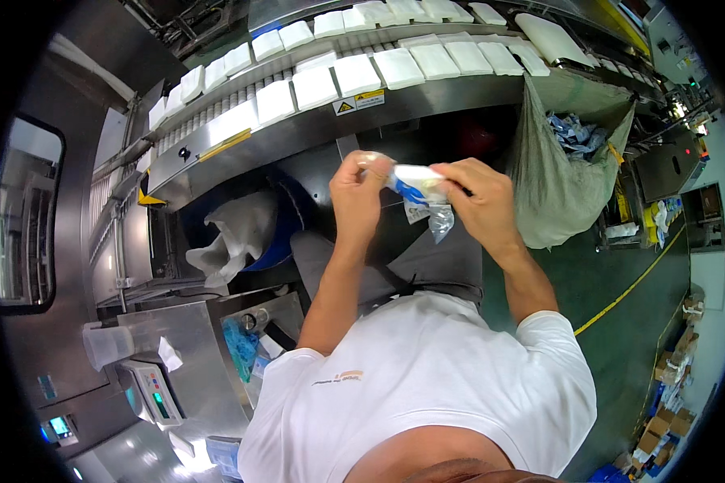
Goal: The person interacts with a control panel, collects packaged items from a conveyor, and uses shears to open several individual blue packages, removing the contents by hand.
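Note:
Between my two hands is a small plastic packet (412, 193), white and clear with blue print, its loose crinkled end hanging down near the right hand. My left hand (359, 187) pinches its left end, and a bit of clear film shows at the fingertips. My right hand (482, 200) is closed on the other end, fingers bent over it. Both hands are raised in front of the conveyor's metal side, above my lap. What lies inside the packet cannot be made out.
Along the roller conveyor (298, 119) ahead lie rows of folded white pads (357, 75). A greenish sack (557, 181) with crumpled blue wrappers (576, 135) hangs at the right. A blue bin (286, 217) with white material stands left, near a scale (151, 393) on a metal table (201, 342).

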A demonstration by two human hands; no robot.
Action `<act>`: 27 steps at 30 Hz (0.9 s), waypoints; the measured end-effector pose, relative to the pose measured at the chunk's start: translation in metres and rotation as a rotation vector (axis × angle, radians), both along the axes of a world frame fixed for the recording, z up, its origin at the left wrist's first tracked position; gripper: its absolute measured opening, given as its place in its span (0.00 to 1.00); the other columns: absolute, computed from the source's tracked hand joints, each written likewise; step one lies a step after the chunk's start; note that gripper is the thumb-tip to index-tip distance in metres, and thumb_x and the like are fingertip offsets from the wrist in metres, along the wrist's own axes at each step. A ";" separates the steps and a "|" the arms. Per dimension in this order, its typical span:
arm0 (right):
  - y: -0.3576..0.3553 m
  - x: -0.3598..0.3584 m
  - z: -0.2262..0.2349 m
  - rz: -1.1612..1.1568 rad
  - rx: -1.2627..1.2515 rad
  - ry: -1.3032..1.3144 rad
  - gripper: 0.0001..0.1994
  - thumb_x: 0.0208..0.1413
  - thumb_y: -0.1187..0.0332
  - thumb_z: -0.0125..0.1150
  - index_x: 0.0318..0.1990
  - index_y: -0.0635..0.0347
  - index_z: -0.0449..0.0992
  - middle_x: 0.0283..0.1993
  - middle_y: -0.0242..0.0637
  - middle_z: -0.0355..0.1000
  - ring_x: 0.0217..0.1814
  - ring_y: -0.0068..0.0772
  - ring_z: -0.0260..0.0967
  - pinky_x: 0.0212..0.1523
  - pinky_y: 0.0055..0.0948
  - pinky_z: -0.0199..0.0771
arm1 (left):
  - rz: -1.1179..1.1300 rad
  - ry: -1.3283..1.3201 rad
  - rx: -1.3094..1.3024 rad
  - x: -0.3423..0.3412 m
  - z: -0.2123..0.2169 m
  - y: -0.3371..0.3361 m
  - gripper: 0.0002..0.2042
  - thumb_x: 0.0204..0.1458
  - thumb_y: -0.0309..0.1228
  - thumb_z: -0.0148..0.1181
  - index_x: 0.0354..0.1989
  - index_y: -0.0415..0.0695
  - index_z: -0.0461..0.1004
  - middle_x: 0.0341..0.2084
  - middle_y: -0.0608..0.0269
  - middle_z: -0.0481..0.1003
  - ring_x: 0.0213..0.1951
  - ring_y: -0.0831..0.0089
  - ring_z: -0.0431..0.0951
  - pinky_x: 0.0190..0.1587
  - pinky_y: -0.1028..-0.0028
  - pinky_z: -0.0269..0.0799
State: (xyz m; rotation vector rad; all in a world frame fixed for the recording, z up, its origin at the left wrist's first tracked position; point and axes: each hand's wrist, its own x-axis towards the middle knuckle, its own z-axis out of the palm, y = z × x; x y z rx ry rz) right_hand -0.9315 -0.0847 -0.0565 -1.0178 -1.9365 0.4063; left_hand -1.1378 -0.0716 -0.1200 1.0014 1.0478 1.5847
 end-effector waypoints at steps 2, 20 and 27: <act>0.000 0.010 0.001 -0.121 -0.175 0.326 0.11 0.59 0.76 0.68 0.48 0.68 0.83 0.40 0.39 0.82 0.38 0.30 0.79 0.40 0.25 0.79 | 0.050 -0.172 -0.070 -0.005 -0.023 0.012 0.08 0.63 0.33 0.66 0.35 0.42 0.79 0.30 0.70 0.79 0.32 0.85 0.74 0.35 0.82 0.69; 0.019 0.030 -0.039 0.135 -0.818 0.807 0.17 0.65 0.68 0.66 0.57 0.67 0.75 0.50 0.38 0.79 0.48 0.26 0.78 0.48 0.27 0.81 | -0.570 0.263 -0.179 0.001 0.039 -0.005 0.16 0.55 0.28 0.72 0.50 0.35 0.80 0.37 0.64 0.82 0.37 0.81 0.78 0.40 0.78 0.72; 0.020 0.030 -0.063 0.125 -0.752 0.765 0.17 0.61 0.77 0.66 0.57 0.66 0.75 0.56 0.36 0.78 0.56 0.25 0.75 0.59 0.30 0.75 | -0.404 0.090 -0.201 0.031 0.006 -0.009 0.15 0.56 0.26 0.71 0.51 0.34 0.80 0.41 0.59 0.83 0.42 0.77 0.80 0.45 0.77 0.73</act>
